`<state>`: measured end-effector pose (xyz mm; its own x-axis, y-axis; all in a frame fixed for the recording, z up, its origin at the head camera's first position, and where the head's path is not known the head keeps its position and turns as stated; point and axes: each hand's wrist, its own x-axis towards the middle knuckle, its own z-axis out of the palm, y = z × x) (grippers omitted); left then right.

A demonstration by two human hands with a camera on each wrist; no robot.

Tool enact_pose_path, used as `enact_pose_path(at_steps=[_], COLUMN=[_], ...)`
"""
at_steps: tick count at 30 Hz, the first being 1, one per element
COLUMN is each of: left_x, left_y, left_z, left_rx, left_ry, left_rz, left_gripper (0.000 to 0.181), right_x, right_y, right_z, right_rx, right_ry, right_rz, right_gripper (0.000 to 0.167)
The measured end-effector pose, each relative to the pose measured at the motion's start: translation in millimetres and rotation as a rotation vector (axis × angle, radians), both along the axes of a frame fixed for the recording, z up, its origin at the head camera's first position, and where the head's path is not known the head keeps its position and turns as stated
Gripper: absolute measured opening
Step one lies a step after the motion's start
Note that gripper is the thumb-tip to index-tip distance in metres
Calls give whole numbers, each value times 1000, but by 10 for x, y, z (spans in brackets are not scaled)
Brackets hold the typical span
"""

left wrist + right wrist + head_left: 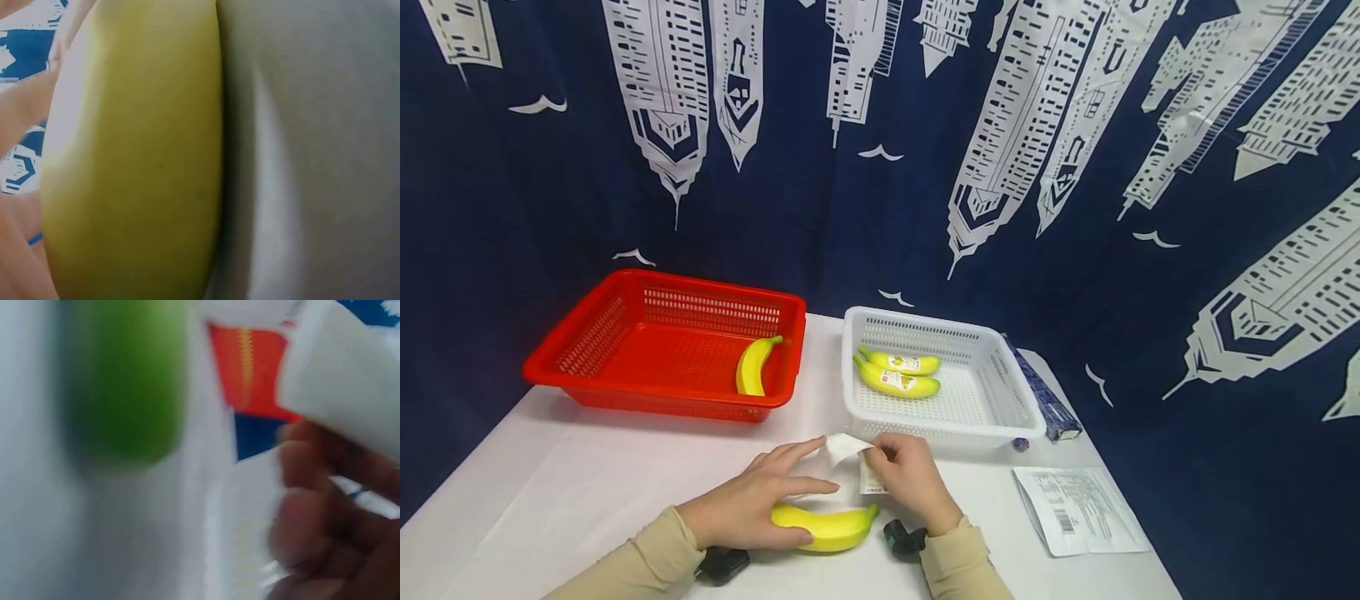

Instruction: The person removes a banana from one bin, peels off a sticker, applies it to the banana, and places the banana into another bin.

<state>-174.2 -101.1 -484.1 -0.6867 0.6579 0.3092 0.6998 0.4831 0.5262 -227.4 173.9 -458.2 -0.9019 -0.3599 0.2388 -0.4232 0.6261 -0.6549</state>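
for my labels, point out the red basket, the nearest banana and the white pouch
Red basket (673,354): head view, bare inside floor.
Nearest banana (837,529): head view, yellow peel near the middle.
White pouch (1081,510): head view, printed face.

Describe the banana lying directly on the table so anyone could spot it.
On the white table, look in front of the red basket and the white basket. The banana lies there, its green tip pointing right in the head view. It alone lies outside a basket, unlike the red basket's lone banana and the white one's two labelled bananas.
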Motion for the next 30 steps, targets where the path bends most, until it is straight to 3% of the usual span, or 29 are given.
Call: enact_pose_path(at_steps=[6,11,14,19,22,26,30], left_x=[-31,-33,-40,-96,-129,-143,-107], left_y=[-28,6,20,0,-28,-67,-79], left_z=[-14,-30,-17,22,52,82,107], left_rx=[-27,24,88,213,265,289,269], left_ry=[-15,35,148,427,516,522,415], left_rz=[69,127,178,242,253,267,312], left_gripper=[68,70,60,44,40,36,32], right_x=[-37,-54,-51,-32,-36,-43,-50], right_y=[-66,14,52,38,12,8,20], right_z=[176,56,-37,-112,-151,-186,-206], right_rx=[28,-64,-148,-262,-312,-367,-374], right_ry=[-164,-302,-320,-273,-225,-199,-221], right_rz=[173,303,341,290,260,288,338], right_gripper=[31,28,20,20,26,21,20])
